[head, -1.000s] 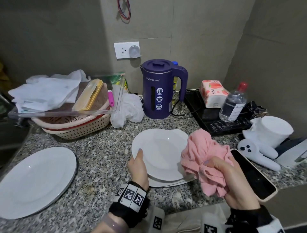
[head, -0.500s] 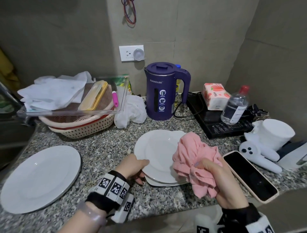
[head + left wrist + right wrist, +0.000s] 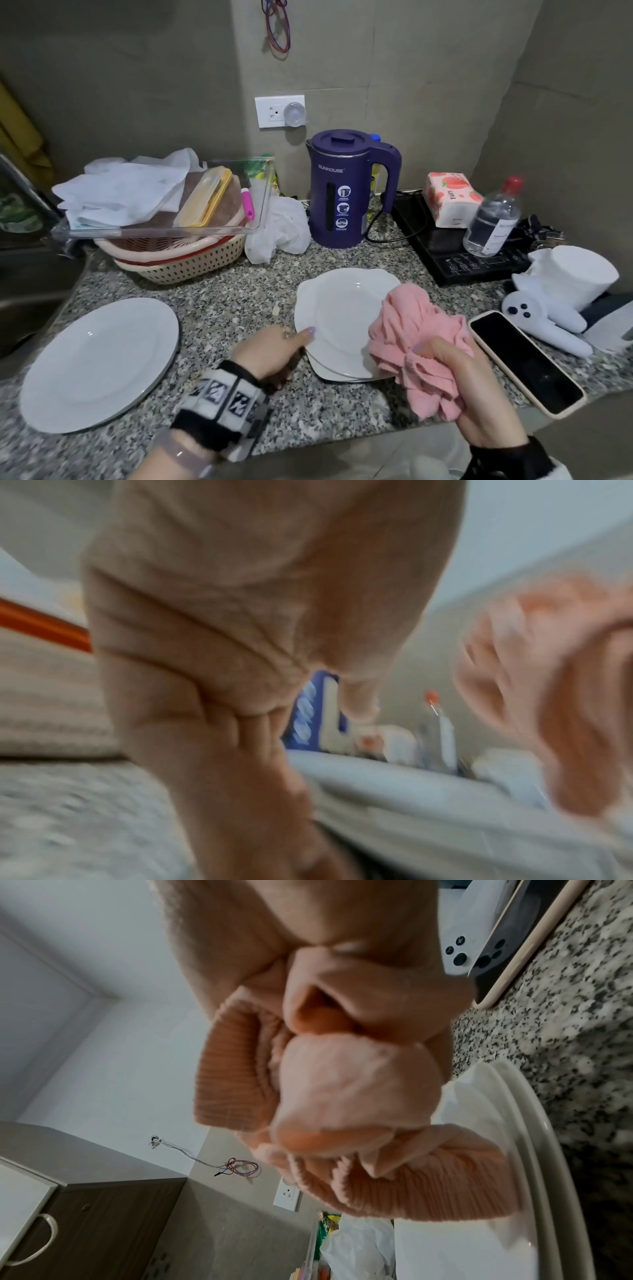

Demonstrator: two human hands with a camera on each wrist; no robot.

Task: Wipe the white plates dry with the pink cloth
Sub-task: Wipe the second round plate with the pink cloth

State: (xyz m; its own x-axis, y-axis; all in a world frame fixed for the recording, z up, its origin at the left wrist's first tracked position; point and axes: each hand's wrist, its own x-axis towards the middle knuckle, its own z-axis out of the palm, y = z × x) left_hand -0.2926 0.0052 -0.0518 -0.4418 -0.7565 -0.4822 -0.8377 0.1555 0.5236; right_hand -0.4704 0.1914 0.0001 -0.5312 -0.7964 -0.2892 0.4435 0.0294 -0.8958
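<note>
While left hand [image 3: 274, 349] grips stacked plates [image 3: 342, 315], right hand [image 3: 479, 387] clutches pink cloth [image 3: 414, 332] above.

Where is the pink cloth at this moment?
In the head view the pink cloth is bunched in the right hand, over the right edge of the stacked white plates, just left of the phone.

Pink cloth [image 3: 416, 346], white plates [image 3: 342, 315], purple kettle [image 3: 342, 188].
</note>
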